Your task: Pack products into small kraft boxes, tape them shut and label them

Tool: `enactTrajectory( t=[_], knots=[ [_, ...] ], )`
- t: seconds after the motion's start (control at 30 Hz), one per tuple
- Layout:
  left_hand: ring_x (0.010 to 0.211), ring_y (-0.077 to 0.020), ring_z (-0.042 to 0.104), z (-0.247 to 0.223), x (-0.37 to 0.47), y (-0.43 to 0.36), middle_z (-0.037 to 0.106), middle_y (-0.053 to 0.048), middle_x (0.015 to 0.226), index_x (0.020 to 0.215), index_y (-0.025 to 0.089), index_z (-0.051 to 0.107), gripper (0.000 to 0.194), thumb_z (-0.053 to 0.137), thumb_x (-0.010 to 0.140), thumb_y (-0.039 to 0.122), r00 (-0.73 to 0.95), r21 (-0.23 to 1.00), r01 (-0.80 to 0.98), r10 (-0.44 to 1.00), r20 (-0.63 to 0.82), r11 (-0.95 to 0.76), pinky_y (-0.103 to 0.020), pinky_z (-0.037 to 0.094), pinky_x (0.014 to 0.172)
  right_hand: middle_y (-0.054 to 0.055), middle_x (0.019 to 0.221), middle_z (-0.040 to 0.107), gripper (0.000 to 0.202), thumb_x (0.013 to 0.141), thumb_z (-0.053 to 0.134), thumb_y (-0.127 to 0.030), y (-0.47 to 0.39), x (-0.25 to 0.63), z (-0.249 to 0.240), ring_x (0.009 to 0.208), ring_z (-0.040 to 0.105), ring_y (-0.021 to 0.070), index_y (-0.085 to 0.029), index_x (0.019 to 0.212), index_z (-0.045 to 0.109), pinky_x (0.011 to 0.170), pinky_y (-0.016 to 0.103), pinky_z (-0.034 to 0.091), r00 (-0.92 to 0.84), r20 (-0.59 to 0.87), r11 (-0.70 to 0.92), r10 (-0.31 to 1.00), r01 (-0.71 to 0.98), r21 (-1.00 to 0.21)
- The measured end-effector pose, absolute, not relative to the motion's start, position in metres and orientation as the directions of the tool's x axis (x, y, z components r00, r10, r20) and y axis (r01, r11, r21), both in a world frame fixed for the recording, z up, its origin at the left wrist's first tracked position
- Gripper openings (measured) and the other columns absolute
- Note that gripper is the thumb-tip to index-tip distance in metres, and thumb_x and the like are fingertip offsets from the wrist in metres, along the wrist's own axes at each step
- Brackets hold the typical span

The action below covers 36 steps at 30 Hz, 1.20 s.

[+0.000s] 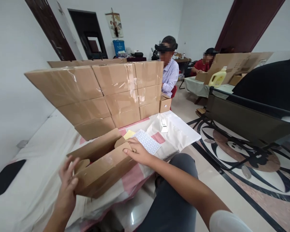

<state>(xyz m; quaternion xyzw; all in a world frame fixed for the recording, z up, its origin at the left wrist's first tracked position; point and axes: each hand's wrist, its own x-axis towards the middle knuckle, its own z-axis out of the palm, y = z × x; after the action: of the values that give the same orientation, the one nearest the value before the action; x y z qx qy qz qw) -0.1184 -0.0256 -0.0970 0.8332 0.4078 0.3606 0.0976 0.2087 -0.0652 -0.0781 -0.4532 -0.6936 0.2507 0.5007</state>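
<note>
A long, narrow cardboard box [103, 167] lies open at the top near the table's front edge, its end flaps bent up. My right hand [138, 152] grips its right end, thumb on the front wall and fingers behind. At the left end, my left hand [67, 187] has its fingers spread beside the corner, with the thumb touching or very close to the cardboard. Just beyond the right hand lies a sheet of printed labels [147, 141], partly over a yellow piece of paper [129, 134]. A small white object [163, 125] stands farther back.
A wall of taped cardboard boxes [120, 96] stands across the table behind the open box. A person [169, 71] sits beyond it. A black flat object [7, 177] lies at the left. At right are a folding chair [251, 129] and another table with a yellow jug [217, 78].
</note>
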Motion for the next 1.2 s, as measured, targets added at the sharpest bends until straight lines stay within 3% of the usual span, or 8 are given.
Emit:
enactTrajectory(
  t=[0.1, 0.17, 0.3, 0.37, 0.47, 0.63, 0.9, 1.2],
  knots=[
    [0.153, -0.0452, 0.027, -0.092, -0.106, -0.016, 0.005, -0.004, 0.175, 0.164, 0.041, 0.006, 0.079, 0.045, 0.096, 0.029, 0.216, 0.668, 0.525, 0.842, 0.494, -0.527, -0.063, 0.05, 0.11, 0.013, 0.152, 0.038, 0.072, 0.083, 0.073, -0.027, -0.064, 0.195, -0.087, 0.118, 0.057, 0.0203, -0.027, 0.15, 0.049, 0.094, 0.036, 0.054, 0.128, 0.396, 0.355, 0.909, 0.26, -0.898],
    [0.148, -0.0414, 0.038, -0.088, -0.101, -0.012, 0.026, -0.009, 0.17, 0.164, 0.037, 0.0, 0.085, 0.049, 0.095, 0.027, 0.226, 0.669, 0.509, 0.833, 0.504, -0.543, -0.058, 0.052, 0.106, 0.013, 0.157, 0.03, 0.089, 0.079, 0.073, -0.025, -0.058, 0.199, -0.086, 0.113, 0.059, 0.0178, -0.032, 0.159, 0.035, 0.087, 0.033, 0.056, 0.135, 0.365, 0.331, 0.921, 0.221, -0.917],
    [0.126, -0.0286, 0.06, -0.078, -0.103, -0.009, 0.068, -0.005, 0.125, 0.156, 0.039, 0.035, 0.06, 0.044, 0.099, 0.025, 0.524, 0.456, 0.54, 0.706, 0.477, -0.708, -0.052, 0.045, 0.106, 0.012, 0.143, 0.052, 0.052, 0.084, 0.067, -0.031, -0.04, 0.262, -0.071, 0.101, 0.063, 0.0157, -0.022, 0.135, 0.061, 0.089, 0.031, 0.054, 0.405, 0.313, 0.219, 0.859, 0.262, -0.94],
    [0.12, -0.0266, 0.063, -0.071, -0.104, -0.01, 0.071, -0.004, 0.117, 0.139, 0.038, 0.057, 0.043, 0.04, 0.101, 0.028, 0.665, 0.348, 0.522, 0.627, 0.405, -0.778, -0.048, 0.045, 0.102, 0.01, 0.123, 0.066, 0.03, 0.084, 0.066, -0.03, -0.037, 0.313, -0.063, 0.098, 0.063, 0.0162, -0.017, 0.11, 0.071, 0.092, 0.029, 0.052, 0.697, 0.189, 0.007, 0.691, 0.256, -0.967],
    [0.118, -0.0268, 0.062, -0.06, -0.097, -0.017, 0.067, -0.007, 0.123, 0.135, 0.034, 0.063, 0.04, 0.042, 0.102, 0.039, 0.678, 0.302, 0.574, 0.648, 0.347, -0.761, -0.044, 0.048, 0.096, 0.01, 0.108, 0.069, 0.025, 0.09, 0.058, -0.029, -0.046, 0.38, -0.063, 0.093, 0.061, 0.0164, -0.012, 0.103, 0.071, 0.081, 0.023, 0.05, 0.839, 0.078, -0.126, 0.539, 0.172, -0.977],
    [0.131, -0.0321, 0.053, -0.051, -0.082, -0.028, 0.057, -0.009, 0.144, 0.141, 0.035, 0.06, 0.048, 0.049, 0.098, 0.053, 0.664, 0.203, 0.644, 0.67, 0.332, -0.738, -0.05, 0.041, 0.105, 0.001, 0.067, 0.056, 0.032, 0.096, 0.056, -0.035, -0.058, 0.416, -0.08, 0.058, 0.048, 0.011, -0.008, 0.1, 0.072, 0.052, 0.021, 0.036, 0.858, -0.137, -0.296, 0.496, 0.019, -0.955],
    [0.128, -0.0326, 0.053, -0.055, -0.082, -0.027, 0.061, -0.007, 0.142, 0.14, 0.034, 0.06, 0.05, 0.053, 0.095, 0.054, 0.666, 0.137, 0.664, 0.665, 0.337, -0.735, -0.048, 0.043, 0.1, -0.005, 0.052, 0.041, 0.029, 0.094, 0.066, -0.031, -0.032, 0.431, -0.069, 0.044, 0.032, 0.0067, -0.006, 0.079, 0.069, 0.043, 0.023, 0.026, 0.771, -0.368, -0.505, 0.52, -0.07, -0.86],
    [0.126, -0.034, 0.053, -0.06, -0.08, -0.028, 0.062, -0.008, 0.139, 0.139, 0.033, 0.059, 0.051, 0.053, 0.095, 0.058, 0.65, 0.107, 0.67, 0.65, 0.394, -0.735, -0.048, 0.04, 0.1, 0.008, 0.105, 0.068, 0.03, 0.099, 0.066, -0.036, -0.013, 0.44, -0.081, 0.084, 0.067, 0.0146, -0.011, 0.115, 0.065, 0.072, 0.029, 0.059, 0.799, -0.371, -0.53, 0.474, -0.078, -0.844]
  ],
)
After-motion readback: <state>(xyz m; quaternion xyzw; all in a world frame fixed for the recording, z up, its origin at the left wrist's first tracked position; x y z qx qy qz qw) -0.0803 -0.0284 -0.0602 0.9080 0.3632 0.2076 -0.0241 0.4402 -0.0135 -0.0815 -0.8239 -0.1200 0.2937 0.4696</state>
